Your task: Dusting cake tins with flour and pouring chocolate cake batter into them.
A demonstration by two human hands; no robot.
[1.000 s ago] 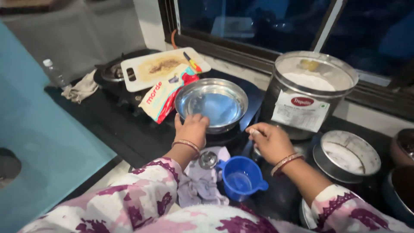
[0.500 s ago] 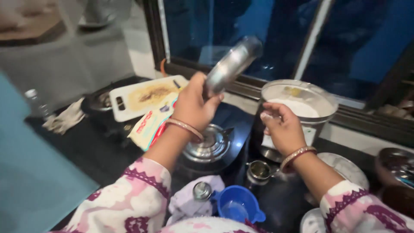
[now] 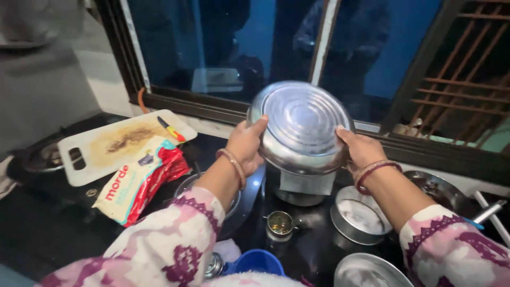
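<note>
Dark glossy counter [image 3: 319, 250]: left hand [image 3: 245, 146] and right hand [image 3: 361, 151] clasp round ridged steel bowl [image 3: 300, 125], upturned above small brass cup [image 3: 280, 223].

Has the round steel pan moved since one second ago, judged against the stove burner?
Yes. The steel pan has gone up off the stove burner; left hand and right hand hold it upturned above the tall container.

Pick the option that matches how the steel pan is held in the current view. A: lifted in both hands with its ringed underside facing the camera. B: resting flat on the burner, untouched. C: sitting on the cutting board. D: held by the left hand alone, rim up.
A: the left hand and right hand grip opposite edges of the steel pan, raised above the stove with its ringed base toward the camera.
</note>
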